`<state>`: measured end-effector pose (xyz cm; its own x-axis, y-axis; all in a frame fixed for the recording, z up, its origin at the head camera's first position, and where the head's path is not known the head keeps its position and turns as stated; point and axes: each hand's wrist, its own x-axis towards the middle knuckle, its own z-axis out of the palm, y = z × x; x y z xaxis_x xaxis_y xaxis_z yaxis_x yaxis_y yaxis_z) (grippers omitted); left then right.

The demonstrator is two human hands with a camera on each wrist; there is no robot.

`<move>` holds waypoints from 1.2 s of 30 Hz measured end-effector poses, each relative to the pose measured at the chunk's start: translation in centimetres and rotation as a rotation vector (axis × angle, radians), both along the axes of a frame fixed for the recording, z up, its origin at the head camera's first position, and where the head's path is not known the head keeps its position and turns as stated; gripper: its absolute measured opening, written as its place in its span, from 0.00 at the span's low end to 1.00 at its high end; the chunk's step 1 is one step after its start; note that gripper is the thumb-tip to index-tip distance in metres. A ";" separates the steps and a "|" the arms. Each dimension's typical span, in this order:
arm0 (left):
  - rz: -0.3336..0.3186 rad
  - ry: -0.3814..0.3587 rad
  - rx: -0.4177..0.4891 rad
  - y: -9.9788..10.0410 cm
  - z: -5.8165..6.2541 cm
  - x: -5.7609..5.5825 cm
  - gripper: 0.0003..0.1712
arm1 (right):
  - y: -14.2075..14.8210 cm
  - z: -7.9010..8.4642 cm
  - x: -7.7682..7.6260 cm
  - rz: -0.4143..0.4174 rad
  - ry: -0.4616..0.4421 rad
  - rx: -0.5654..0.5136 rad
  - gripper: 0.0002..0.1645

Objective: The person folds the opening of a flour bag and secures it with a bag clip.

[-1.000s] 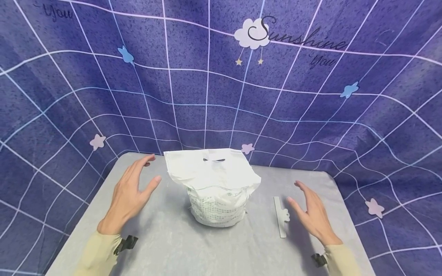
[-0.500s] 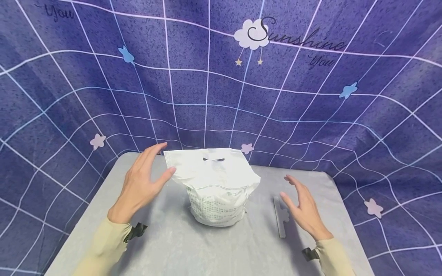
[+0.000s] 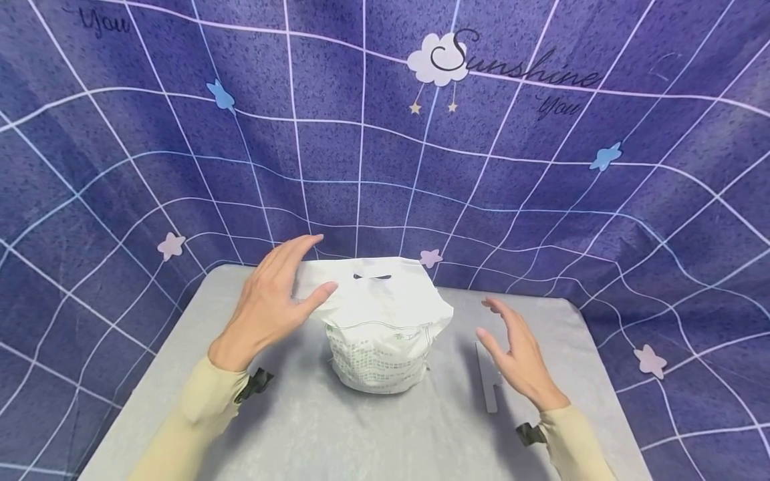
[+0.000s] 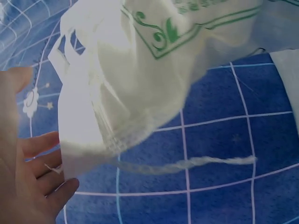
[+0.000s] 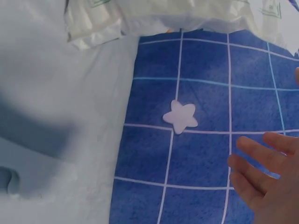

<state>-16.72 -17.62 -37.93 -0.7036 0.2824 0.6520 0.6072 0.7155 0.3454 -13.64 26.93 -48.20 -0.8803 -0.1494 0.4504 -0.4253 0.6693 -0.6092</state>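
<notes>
A white bag (image 3: 385, 300) with green print stands upright mid-table, its flat top wide, with a slot cut through it. My left hand (image 3: 271, 300) is at the bag's upper left corner, thumb in front and fingers spread apart. Seen from the left wrist, the hand's (image 4: 28, 177) fingers are partly behind the bag's (image 4: 135, 79) edge; whether they touch it I cannot tell. To the right of the bag, my right hand (image 3: 517, 354) hovers with loosely bent fingers and holds nothing. It partly covers a thin white strip (image 3: 488, 387) lying on the table.
The table (image 3: 361, 441) has a pale grey cover. Behind it and at the sides hangs a blue-purple curtain (image 3: 325, 147) with grid lines, stars and lettering. A black band (image 3: 255, 385) is on the left wrist and another band (image 3: 531, 434) on the right.
My left hand has moved right and away from me, from beside the bag to its upper left corner. The right hand has drifted left over the white strip. The bag stays in place.
</notes>
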 end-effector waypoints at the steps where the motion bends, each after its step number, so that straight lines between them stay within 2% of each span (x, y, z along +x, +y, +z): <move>1: -0.011 0.009 -0.004 0.2 0.2 -0.1 0.45 | -0.2 0.2 0.0 0.006 0.002 -0.001 0.37; 8: -0.061 0.019 -0.058 1.6 1.3 -0.6 0.45 | -1.4 1.1 -0.3 0.042 0.033 0.008 0.38; 17: -0.120 0.002 -0.104 3.4 2.4 -1.1 0.42 | -2.8 2.3 -0.5 0.092 0.025 -0.018 0.38; 25: -0.144 -0.045 -0.128 4.7 3.1 -1.3 0.42 | -3.9 3.0 -0.6 0.133 0.010 -0.040 0.38; 36: -0.195 -0.063 -0.182 6.3 3.7 -1.7 0.39 | -4.8 3.5 -0.8 0.195 -0.011 -0.083 0.35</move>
<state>-18.42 -11.37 -34.21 -0.6622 0.5248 0.5348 0.7209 0.6409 0.2638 -14.48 22.13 -44.66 -0.8434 -0.2802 0.4584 -0.5346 0.5227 -0.6640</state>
